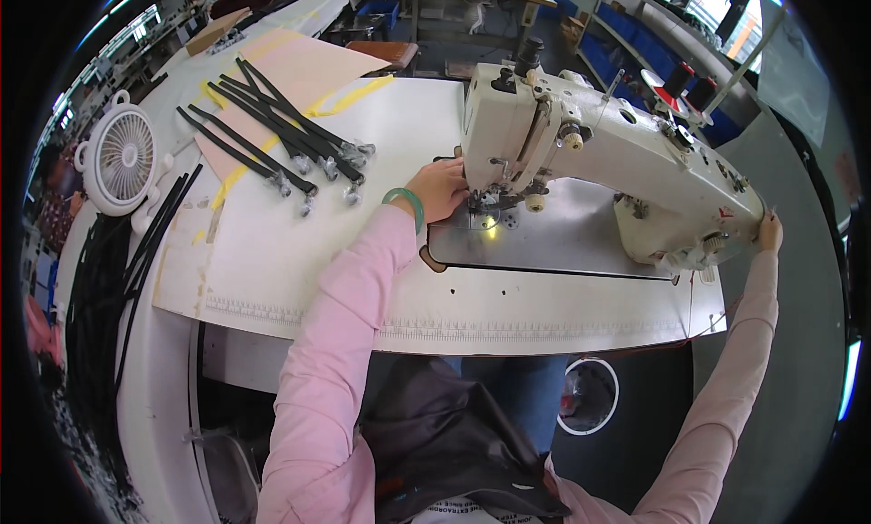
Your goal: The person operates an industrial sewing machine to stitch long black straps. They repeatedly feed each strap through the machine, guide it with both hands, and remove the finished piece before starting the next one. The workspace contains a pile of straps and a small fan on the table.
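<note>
A white industrial sewing machine (553, 134) stands on the worktable in front of me. My left hand (440, 188), with a green bangle at the wrist, is at the needle end, just left of the presser foot (488, 200). Its fingers are closed together, and whatever they hold is hidden behind the hand and machine head. At the machine's right end my right hand (770, 231) grips the handwheel, which its fingers mostly cover. A small lamp lights the metal bed plate (562, 238) beside the needle.
Several black straps (281, 125) with clear-wrapped ends lie on the left of the table. Beyond them a white fan (121, 156) stands above a hanging bundle of black strips (95, 315). Thread spools (679, 78) are behind the machine. A white-rimmed bin (588, 397) is below the table.
</note>
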The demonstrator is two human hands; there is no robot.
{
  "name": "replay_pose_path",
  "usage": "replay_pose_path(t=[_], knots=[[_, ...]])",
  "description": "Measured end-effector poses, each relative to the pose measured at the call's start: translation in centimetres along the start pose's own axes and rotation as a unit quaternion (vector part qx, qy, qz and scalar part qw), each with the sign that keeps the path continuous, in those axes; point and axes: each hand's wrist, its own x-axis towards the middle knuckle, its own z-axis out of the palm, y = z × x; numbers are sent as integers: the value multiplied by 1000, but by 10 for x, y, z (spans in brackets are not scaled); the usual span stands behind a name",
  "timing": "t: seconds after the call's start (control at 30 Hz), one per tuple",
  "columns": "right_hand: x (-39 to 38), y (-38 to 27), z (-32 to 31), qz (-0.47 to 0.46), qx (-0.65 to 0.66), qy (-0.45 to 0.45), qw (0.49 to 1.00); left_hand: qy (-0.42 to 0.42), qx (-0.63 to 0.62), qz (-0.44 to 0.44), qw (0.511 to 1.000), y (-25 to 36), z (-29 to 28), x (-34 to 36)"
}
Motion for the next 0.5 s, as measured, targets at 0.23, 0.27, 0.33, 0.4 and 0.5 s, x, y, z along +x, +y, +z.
replay_pose_path(t=[0.23,0.27,0.33,0.4,0.5], knots=[[-91,8,59,249,381,-38,890,20,3,12,1000,-9,-2,-9],[-90,10,55,234,357,-28,904,44,-7,27,999,-9,0,-7],[-103,-9,54,209,315,-25,926,79,-20,45,996,-13,3,-12],[-95,-38,46,137,306,20,942,64,1,19,998,-16,1,-19],[-52,-32,23,34,246,7,969,58,9,18,998,-5,0,-11]])
